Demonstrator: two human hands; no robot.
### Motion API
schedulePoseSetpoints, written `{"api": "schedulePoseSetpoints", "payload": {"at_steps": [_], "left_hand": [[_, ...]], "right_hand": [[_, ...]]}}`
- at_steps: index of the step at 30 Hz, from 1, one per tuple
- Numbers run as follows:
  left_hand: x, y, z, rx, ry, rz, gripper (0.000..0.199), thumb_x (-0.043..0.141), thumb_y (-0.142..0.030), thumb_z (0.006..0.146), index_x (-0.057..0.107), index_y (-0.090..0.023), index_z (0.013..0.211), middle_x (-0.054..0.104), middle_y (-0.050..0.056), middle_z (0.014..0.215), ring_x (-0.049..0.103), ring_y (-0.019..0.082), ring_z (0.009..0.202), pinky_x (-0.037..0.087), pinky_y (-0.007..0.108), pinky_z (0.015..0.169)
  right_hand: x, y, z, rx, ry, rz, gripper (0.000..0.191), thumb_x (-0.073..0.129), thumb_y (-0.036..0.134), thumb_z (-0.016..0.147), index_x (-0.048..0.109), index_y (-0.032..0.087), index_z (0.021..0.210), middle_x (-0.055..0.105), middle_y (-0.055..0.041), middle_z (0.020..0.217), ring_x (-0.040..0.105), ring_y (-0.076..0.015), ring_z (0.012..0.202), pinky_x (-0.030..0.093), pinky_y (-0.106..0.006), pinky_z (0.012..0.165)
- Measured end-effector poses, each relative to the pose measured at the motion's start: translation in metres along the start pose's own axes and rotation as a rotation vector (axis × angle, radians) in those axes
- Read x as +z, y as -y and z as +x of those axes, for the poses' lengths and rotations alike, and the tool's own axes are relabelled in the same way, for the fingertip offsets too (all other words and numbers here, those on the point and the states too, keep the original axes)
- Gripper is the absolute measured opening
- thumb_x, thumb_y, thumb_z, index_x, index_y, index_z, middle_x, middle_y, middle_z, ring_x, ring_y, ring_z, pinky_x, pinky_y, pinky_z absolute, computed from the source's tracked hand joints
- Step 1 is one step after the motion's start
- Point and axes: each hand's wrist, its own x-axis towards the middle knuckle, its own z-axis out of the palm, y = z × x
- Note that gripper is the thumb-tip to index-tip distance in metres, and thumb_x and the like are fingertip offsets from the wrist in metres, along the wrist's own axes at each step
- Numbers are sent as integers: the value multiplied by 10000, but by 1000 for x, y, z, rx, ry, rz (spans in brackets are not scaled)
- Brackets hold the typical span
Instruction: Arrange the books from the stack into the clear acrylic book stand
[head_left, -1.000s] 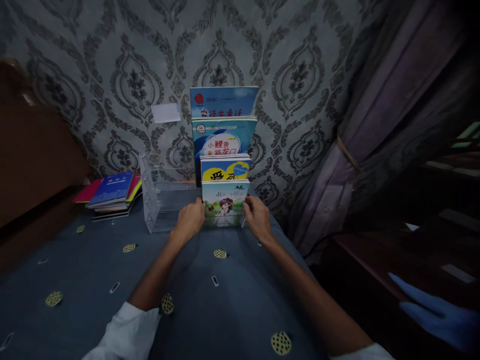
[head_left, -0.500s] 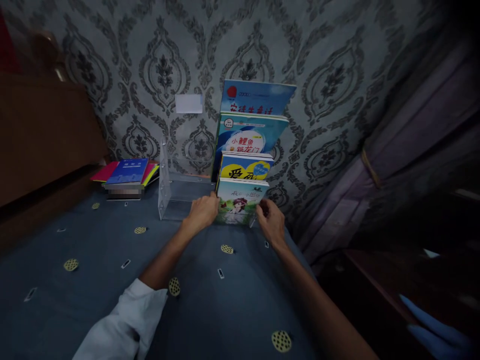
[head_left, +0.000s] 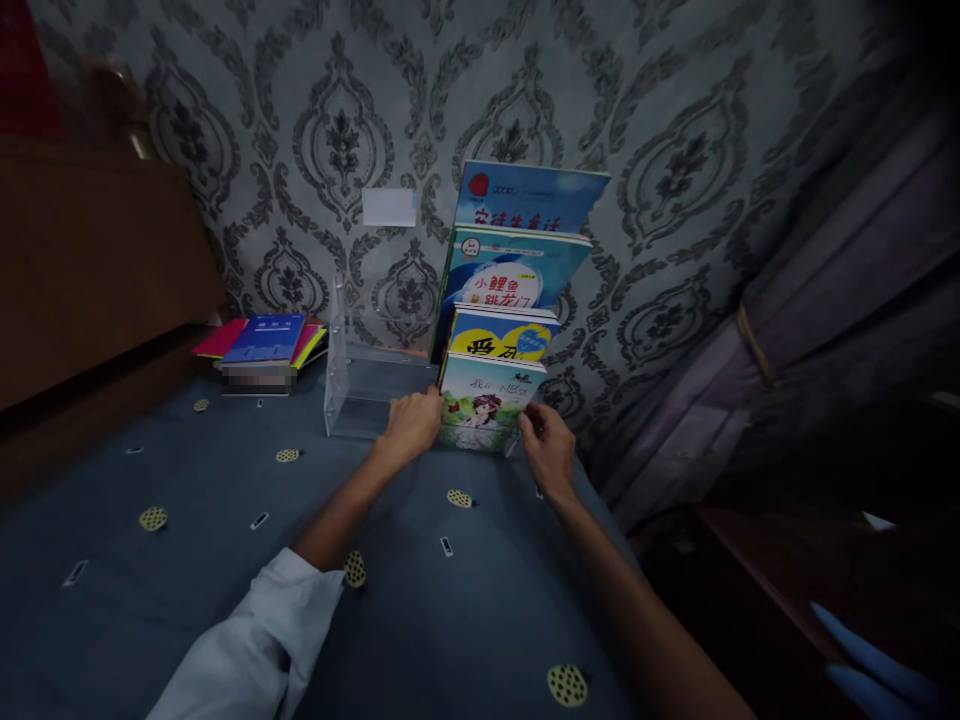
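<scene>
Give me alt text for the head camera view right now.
A person's left hand and right hand are at opposite edges of an illustrated book in the front tier of a clear display rack. More books rise in tiers behind it; a stack of books lies to the left on dark blue patterned cloth.

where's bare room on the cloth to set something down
Blue cloth lies open between book pile and left arm, and between left arm and right arm. Crowded: clear rack, whose right side holds books between left hand and right hand.
</scene>
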Motion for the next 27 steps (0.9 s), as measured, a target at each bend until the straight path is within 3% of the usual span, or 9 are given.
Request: {"api": "schedulePoseSetpoints", "payload": {"at_steps": [15, 27], "left_hand": [[-8, 0, -3, -1, 33, 29, 338, 281, -307, 1072, 528, -137, 1226, 732, 178, 1119, 708, 311, 1095, 525, 376, 881], [-16, 0, -4, 25, 108, 45, 308, 346, -298, 1043, 518, -126, 1232, 696, 206, 1226, 682, 328, 1146, 522, 400, 903]], "right_hand": [[1, 4, 0, 0, -35, -1, 338, 517, 333, 826, 733, 157, 1018, 745, -114, 937, 672, -258, 824, 555, -397, 747], [-1, 2, -6, 34, -6, 42, 370, 533, 356, 854, 685, 148, 1119, 753, -112, 944, 693, -264, 827, 562, -436, 805]]}}
